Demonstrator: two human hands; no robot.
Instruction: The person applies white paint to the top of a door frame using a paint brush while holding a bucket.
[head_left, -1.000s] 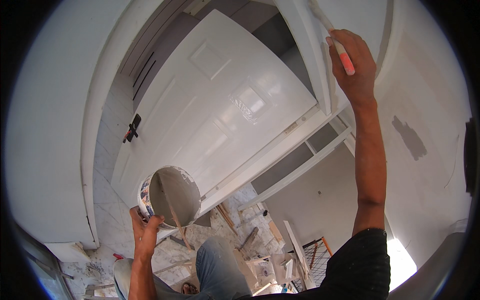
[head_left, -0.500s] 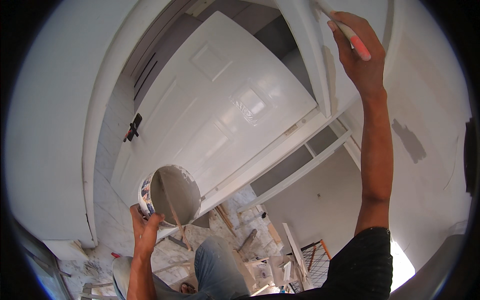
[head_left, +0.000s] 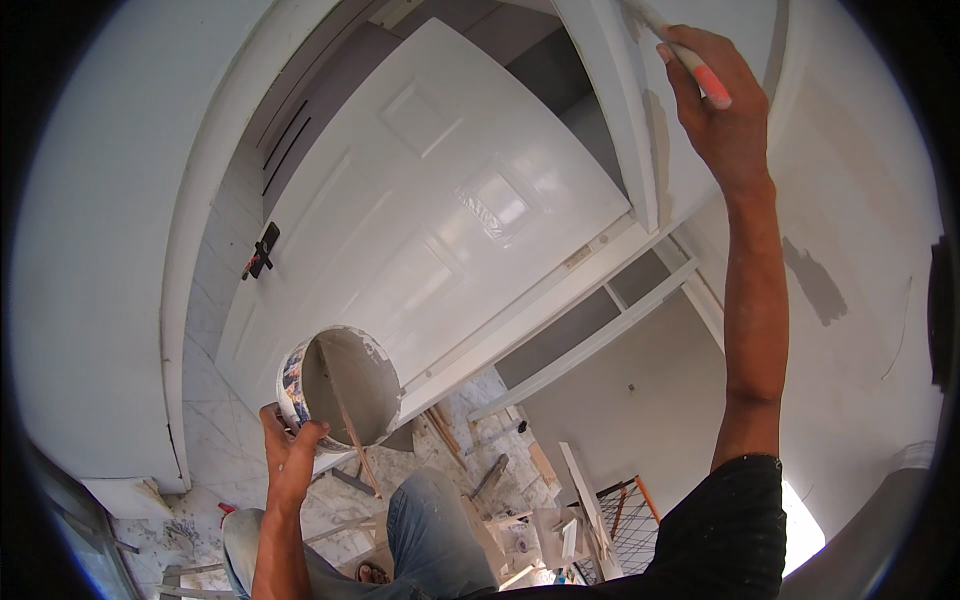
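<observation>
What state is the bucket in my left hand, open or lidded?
Open: the bucket has no lid, its inside shows, and a stick pokes out.

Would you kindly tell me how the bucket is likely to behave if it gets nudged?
The bucket would probably tip, since the left hand appears to hold it at one side. The thin stick looks fairly stiff, being nearly straight, and may slide because it leans out past the rim.

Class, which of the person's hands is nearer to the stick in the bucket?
Left. The left hand grips the bucket, beside the stick. The right hand is farther off, at upper right, around a red-ended handle.
</observation>
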